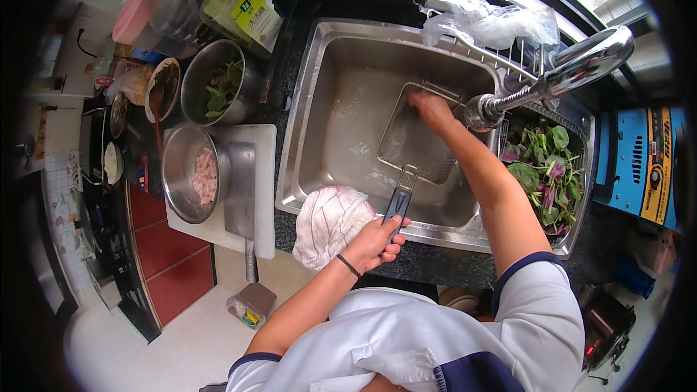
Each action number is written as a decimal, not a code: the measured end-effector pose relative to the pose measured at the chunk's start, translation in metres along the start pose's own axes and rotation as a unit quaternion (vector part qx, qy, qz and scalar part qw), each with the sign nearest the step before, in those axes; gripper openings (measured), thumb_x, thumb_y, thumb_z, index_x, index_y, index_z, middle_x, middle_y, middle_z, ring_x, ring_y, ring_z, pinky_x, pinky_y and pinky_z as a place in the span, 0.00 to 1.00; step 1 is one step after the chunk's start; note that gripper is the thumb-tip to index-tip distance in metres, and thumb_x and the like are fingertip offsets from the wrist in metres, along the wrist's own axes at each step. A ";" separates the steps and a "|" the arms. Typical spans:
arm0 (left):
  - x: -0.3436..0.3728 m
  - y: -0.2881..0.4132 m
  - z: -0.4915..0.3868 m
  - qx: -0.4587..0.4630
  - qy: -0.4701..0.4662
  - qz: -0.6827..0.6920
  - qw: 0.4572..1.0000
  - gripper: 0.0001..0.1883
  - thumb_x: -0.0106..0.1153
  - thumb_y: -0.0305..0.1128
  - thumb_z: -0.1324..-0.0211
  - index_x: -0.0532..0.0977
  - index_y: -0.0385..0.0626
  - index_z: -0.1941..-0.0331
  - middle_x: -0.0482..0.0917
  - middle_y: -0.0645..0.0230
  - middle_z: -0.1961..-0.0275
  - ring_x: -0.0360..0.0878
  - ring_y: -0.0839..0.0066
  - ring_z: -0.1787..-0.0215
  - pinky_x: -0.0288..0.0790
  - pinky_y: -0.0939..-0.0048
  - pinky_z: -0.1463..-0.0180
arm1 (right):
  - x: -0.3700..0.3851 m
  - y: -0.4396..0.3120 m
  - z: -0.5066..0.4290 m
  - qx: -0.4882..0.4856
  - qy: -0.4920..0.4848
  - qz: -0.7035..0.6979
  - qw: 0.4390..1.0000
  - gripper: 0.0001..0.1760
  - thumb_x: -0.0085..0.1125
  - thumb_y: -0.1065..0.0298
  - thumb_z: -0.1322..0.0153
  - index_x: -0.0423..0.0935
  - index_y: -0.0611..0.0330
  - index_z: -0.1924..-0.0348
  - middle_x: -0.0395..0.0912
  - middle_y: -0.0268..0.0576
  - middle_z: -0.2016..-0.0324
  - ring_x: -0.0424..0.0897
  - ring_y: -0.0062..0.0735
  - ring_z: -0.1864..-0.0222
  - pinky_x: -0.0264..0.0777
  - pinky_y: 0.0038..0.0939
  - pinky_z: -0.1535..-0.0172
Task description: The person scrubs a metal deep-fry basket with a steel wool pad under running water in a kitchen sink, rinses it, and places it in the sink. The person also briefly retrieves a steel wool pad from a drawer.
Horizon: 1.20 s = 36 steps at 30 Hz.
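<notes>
A rectangular wire basket [412, 87] with a dark plastic handle [399, 209] is tilted in the stainless steel sink [305, 158]. My left hand [377, 239] grips this handle at the sink's front edge. Inside the sink, my right hand [433, 109] is at the far part of the basket, fingers bent downward. Whether it holds anything is hidden by the hand and blur. Cloudy water [348, 120] covers the sink floor. A white striped cloth [329, 223] hangs over the front rim beside my left hand.
Right of the sink, leafy greens [544, 174] fill a side basin under the faucet [577, 60]. To the left, a cleaver [240, 190] and a bowl of raw meat [204, 177] rest on a cutting board [266, 174]. Beyond are a bowl of leaves [220, 90] and a detergent bottle [245, 16].
</notes>
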<state>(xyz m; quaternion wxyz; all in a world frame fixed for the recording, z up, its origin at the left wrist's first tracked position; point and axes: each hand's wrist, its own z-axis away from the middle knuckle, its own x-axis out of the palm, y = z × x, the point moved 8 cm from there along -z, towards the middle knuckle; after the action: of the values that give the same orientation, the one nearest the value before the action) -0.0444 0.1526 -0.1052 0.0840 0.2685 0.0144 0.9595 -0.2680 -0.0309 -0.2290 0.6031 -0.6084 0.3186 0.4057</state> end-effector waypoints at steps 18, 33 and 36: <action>-0.002 -0.001 0.000 0.013 0.020 -0.009 1.000 0.13 0.45 0.41 0.27 0.69 0.45 0.51 0.65 0.75 0.75 0.57 0.87 0.82 0.54 0.84 0.83 | 0.049 -0.031 0.018 -0.031 0.088 -0.166 0.982 0.16 0.59 0.78 0.44 0.78 0.53 0.62 0.82 0.46 0.64 0.81 0.52 0.58 0.75 0.42 0.57; -0.003 -0.016 0.041 0.024 -0.011 0.030 0.999 0.15 0.44 0.37 0.29 0.67 0.47 0.43 0.72 0.69 0.70 0.68 0.80 0.74 0.65 0.77 0.72 | -0.045 -0.009 0.085 0.226 0.103 -0.111 0.962 0.24 0.54 0.77 0.35 0.67 0.56 0.45 0.73 0.55 0.51 0.73 0.60 0.47 0.70 0.49 0.46; -0.007 -0.021 0.039 -0.003 -0.006 0.044 0.999 0.17 0.42 0.41 0.28 0.71 0.45 0.44 0.78 0.64 0.65 0.78 0.72 0.67 0.75 0.69 0.63 | -0.034 -0.014 0.088 0.232 0.106 -0.142 0.957 0.24 0.55 0.76 0.35 0.67 0.56 0.45 0.73 0.55 0.51 0.72 0.58 0.46 0.69 0.48 0.44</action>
<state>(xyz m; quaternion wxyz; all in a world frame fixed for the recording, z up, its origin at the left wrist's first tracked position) -0.0153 0.1714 -0.0767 0.0427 0.2747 -0.0004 0.9606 -0.2816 0.0537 -0.1873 0.7418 -0.5306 0.3758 0.1642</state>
